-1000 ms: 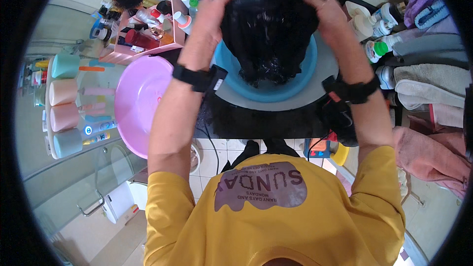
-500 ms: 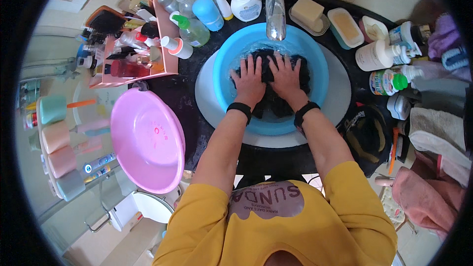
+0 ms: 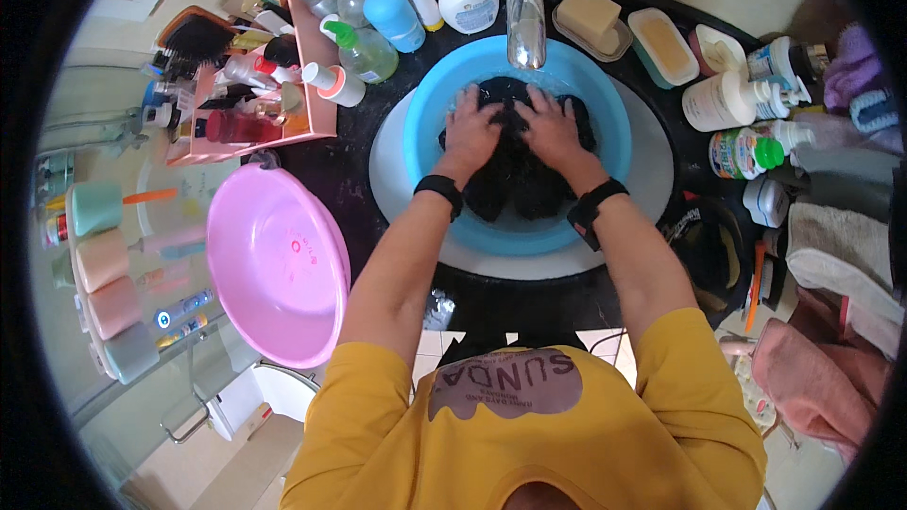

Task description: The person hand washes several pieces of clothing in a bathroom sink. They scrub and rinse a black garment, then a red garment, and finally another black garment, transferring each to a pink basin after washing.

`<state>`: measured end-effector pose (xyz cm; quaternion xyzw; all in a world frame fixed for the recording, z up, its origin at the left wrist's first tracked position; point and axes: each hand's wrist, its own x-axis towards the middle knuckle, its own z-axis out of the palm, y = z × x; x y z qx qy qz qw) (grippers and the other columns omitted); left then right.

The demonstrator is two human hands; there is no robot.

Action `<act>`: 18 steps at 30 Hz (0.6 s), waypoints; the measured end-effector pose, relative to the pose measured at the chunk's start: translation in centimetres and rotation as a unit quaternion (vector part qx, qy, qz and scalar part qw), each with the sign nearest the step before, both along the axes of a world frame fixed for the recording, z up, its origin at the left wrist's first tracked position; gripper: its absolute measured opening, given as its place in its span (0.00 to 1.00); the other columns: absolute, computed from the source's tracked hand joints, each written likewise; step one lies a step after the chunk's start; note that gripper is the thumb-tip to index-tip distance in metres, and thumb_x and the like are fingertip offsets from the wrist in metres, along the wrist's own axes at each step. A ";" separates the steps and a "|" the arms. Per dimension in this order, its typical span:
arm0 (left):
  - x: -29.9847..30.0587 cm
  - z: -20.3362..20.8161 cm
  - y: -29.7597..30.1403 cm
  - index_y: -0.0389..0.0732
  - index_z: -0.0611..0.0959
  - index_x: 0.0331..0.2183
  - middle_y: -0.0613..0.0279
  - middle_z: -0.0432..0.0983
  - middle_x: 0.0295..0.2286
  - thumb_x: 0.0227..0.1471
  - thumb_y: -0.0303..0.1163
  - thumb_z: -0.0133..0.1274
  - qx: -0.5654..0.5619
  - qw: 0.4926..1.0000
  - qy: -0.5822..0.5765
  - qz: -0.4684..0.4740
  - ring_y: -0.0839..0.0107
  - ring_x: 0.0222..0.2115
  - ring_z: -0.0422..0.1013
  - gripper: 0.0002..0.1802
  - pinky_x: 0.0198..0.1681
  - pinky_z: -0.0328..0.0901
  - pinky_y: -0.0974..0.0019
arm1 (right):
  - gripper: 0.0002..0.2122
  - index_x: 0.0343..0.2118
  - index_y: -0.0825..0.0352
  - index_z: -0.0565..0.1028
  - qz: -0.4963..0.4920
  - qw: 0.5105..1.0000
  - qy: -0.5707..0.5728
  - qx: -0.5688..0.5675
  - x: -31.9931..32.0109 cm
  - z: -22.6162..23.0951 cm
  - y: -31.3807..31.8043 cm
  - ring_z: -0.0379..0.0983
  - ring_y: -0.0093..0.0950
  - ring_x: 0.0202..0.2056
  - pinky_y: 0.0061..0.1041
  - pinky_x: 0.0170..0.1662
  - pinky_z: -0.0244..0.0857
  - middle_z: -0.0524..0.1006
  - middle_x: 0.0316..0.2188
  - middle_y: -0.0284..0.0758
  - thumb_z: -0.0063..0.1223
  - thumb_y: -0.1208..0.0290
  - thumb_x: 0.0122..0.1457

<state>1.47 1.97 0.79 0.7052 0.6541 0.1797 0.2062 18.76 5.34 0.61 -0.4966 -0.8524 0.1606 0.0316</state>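
A round blue basin [image 3: 611,146] of water stands in the sink, under the faucet [image 3: 525,24]. Soaking in it is a bunched black cloth [image 3: 518,179], perhaps a garment; its kind is not clear. My left hand [image 3: 471,137] lies on the cloth's left part, fingers apart and slightly bent, their tips partly in the water. On the right part rests my right hand [image 3: 556,137], its fingers likewise spread and pressed into the wet fabric. Both wrists wear dark bands and stay above the water.
A pink basin [image 3: 283,264] leans left of the dark counter. Behind it sits a pink organizer [image 3: 316,66] crowded with bottles. Soap dishes [image 3: 663,49] and pump bottles [image 3: 723,104] line the right side. Towels [image 3: 822,378] hang at the far right.
Both hands have shifted slightly, their fingers now more bent into the cloth. The black cloth has spread and bulged toward me, and my forearms are a little wider apart.
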 end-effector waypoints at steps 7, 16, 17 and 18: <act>-3.7 10.7 -1.1 0.36 0.80 0.38 0.62 0.77 0.33 0.52 0.29 0.55 0.007 0.915 -0.400 0.055 0.75 0.36 0.70 0.10 0.42 0.65 0.70 | 0.14 0.46 0.65 0.76 -0.215 0.838 0.480 -0.146 4.9 9.2 0.3 0.70 0.24 0.45 0.22 0.52 0.61 0.76 0.43 0.33 0.51 0.65 0.61; -5.0 26.1 -1.7 0.38 0.82 0.38 0.48 0.79 0.28 0.46 0.40 0.61 0.089 0.989 -0.094 -0.074 0.57 0.30 0.77 0.19 0.36 0.69 0.61 | 0.22 0.49 0.66 0.73 -0.071 0.927 0.339 0.146 8.3 28.4 -0.9 0.71 0.28 0.47 0.27 0.52 0.61 0.75 0.43 0.34 0.50 0.53 0.60; -4.6 28.4 -1.5 0.38 0.82 0.38 0.50 0.79 0.26 0.47 0.41 0.61 0.163 0.981 -0.088 -0.062 0.61 0.29 0.77 0.19 0.35 0.69 0.63 | 0.24 0.49 0.67 0.72 -0.113 0.834 0.534 -0.080 8.1 31.0 -1.0 0.72 0.30 0.46 0.30 0.52 0.62 0.75 0.43 0.36 0.52 0.51 0.59; -4.4 30.7 -1.6 0.41 0.83 0.40 0.61 0.79 0.35 0.49 0.38 0.61 0.071 0.982 -0.173 0.001 0.75 0.35 0.72 0.17 0.39 0.66 0.69 | 0.15 0.45 0.69 0.74 -0.087 0.863 0.498 0.015 8.0 34.0 -0.9 0.73 0.25 0.38 0.25 0.46 0.66 0.77 0.36 0.31 0.50 0.64 0.62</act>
